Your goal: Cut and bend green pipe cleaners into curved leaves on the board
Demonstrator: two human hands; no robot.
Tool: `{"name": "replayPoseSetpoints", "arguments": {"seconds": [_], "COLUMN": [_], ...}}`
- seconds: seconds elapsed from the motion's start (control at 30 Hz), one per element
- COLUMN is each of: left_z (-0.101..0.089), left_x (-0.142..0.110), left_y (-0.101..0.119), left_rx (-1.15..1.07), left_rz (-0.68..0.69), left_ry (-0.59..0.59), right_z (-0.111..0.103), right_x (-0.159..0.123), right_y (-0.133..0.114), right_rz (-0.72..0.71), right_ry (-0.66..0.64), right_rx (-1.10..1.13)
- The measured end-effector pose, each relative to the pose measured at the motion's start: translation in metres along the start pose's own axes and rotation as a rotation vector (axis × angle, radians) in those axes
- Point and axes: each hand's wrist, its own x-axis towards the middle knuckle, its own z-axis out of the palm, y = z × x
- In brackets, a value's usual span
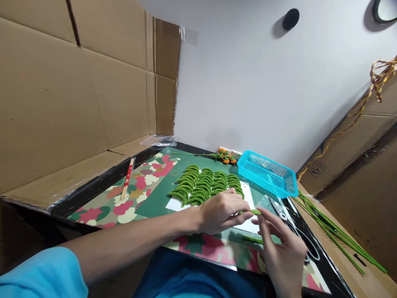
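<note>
Between my two hands is a short piece of green pipe cleaner (255, 211). My left hand (226, 211) pinches its left end, and my right hand (281, 244) has the right end between thumb and fingers. Below them another green length (252, 239) lies on the table, partly covered by my right hand. Several columns of curved, fuzzy green pieces (201, 188) are laid out on a white sheet (176, 204), just beyond my left hand.
A turquoise plastic basket (268, 174) stands at the back right. Orange flowers with green stems (226, 155) lie behind the columns. Scissors (290, 223) rest right of my hand. Long green stems (341, 236) lie farther right. A red-and-white stick packet (127, 178) is at left. Cardboard walls (77, 91) flank the table.
</note>
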Motion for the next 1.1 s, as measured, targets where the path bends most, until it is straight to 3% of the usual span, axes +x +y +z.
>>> {"name": "replayPoseSetpoints", "arguments": {"seconds": [0.2,0.33,0.43,0.6,0.7,0.83,1.1], "left_z": [0.0,-0.003,-0.004,0.0,0.002,0.001,0.002], "left_x": [0.001,0.005,0.006,0.003,0.003,0.004,0.004], "left_y": [0.006,0.01,0.009,0.006,0.006,0.006,0.006], "left_rx": [0.048,-0.186,-0.436,-0.667,-0.586,-0.435,-0.413], "left_rz": [-0.079,-0.263,-0.416,-0.481,-0.468,-0.434,-0.441], "left_ry": [0.132,0.116,0.048,-0.087,-0.159,-0.201,-0.248], "right_z": [-0.004,-0.003,-0.003,-0.006,-0.005,-0.002,-0.002], "right_x": [0.002,0.001,0.003,0.005,0.004,0.004,0.006], "right_y": [-0.01,-0.016,-0.015,-0.01,-0.008,-0.008,-0.008], "right_rz": [-0.134,-0.169,-0.192,-0.139,-0.096,-0.174,-0.254], "right_ry": [-0.301,-0.423,-0.385,-0.152,-0.089,-0.115,-0.128], "right_rx": [0.031,0.066,0.046,0.008,0.019,0.044,-0.012]}}
